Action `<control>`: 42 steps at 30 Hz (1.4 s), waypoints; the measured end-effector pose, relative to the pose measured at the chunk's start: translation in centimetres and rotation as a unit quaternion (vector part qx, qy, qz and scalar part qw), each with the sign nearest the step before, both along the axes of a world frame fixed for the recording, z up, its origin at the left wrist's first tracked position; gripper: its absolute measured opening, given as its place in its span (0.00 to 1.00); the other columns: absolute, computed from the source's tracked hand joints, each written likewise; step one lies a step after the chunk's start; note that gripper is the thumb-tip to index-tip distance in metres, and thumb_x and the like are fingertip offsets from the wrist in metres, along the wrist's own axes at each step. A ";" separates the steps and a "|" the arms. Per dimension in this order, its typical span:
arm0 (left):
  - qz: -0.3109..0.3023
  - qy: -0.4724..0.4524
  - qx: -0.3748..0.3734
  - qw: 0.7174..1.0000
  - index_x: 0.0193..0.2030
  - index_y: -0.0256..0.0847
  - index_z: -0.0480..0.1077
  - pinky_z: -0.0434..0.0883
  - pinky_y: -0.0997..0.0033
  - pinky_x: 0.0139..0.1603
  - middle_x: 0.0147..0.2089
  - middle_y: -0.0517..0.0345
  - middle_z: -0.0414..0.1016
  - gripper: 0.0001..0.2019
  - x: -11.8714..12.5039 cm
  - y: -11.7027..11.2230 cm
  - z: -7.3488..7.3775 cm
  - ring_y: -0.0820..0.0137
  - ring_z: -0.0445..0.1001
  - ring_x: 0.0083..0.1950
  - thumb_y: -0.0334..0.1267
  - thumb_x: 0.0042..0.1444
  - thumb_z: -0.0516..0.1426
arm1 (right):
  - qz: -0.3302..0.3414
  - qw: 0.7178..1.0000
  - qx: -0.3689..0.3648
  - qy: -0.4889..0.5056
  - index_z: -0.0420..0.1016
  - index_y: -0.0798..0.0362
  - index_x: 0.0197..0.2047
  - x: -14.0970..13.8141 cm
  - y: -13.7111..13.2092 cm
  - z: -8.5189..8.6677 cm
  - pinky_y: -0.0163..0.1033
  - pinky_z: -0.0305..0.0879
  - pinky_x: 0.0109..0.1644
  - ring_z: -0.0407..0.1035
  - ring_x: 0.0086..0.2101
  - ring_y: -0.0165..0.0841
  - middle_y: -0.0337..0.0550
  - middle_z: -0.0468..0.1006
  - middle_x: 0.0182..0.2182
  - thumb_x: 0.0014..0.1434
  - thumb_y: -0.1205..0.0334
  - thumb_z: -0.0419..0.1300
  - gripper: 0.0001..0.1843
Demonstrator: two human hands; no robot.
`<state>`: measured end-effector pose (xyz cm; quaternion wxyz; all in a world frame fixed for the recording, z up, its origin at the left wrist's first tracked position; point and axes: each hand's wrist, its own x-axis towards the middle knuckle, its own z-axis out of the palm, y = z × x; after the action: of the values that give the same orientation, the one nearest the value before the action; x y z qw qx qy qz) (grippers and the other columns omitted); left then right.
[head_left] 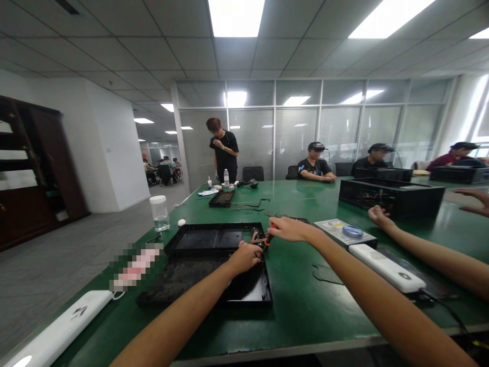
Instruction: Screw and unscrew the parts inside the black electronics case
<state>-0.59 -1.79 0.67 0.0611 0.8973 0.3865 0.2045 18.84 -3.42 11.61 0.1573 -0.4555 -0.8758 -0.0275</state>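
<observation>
My left hand [245, 256] is closed and rests on the right edge of a black open casing [214, 265] that lies flat on the green table [298, 306]. My right hand [287, 229] is closed around a small tool with an orange-red handle [268, 237], its tip at a cluster of reddish parts and wires [257, 236] at the casing's right side. What my left fingers hold is hidden.
A co-worker's arm [420, 250] reaches in from the right beside a black computer case [389, 196]. White devices [385, 266] [64, 326], a silver drive [344, 232], a plastic jar [159, 213] and another black tray [221, 198] lie about. Several people sit or stand at the far side.
</observation>
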 end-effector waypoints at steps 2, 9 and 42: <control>-0.001 0.005 0.005 1.000 0.35 0.40 0.70 0.57 0.71 0.46 0.32 0.63 0.73 0.08 0.0 -0.1 0.1 0.73 0.70 0.34 0.30 0.46 0.56 | -0.020 0.999 0.013 0.041 0.67 0.53 0.25 1.0 0.8 -0.9 0.34 0.50 0.29 0.63 0.25 0.31 0.43 0.71 0.22 0.56 0.49 0.47 0.19; -0.048 0.025 0.061 0.997 0.40 0.38 0.69 0.60 0.74 0.45 0.39 0.57 0.72 0.13 0.1 -0.7 0.4 0.71 0.69 0.41 0.26 0.46 0.54 | -0.057 0.815 -0.195 0.543 0.62 0.54 0.27 5.9 4.8 -9.8 0.29 0.47 0.17 0.53 0.13 0.24 0.30 0.58 0.14 0.55 0.50 0.46 0.15; 0.049 0.289 -0.019 0.956 0.34 0.40 0.67 0.64 0.74 0.36 0.37 0.57 0.71 0.12 -10.0 4.0 4.2 0.66 0.70 0.40 0.39 0.42 0.62 | 0.084 0.995 0.039 -0.041 0.64 0.50 0.34 1.5 -14.3 -12.2 0.36 0.49 0.31 0.64 0.32 0.32 0.37 0.71 0.32 0.51 0.68 0.54 0.05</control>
<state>-10.56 2.23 4.90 -0.0460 0.8968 0.4347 -0.0681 20.33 -17.68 -0.64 0.1407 -0.3722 -0.9150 -0.0671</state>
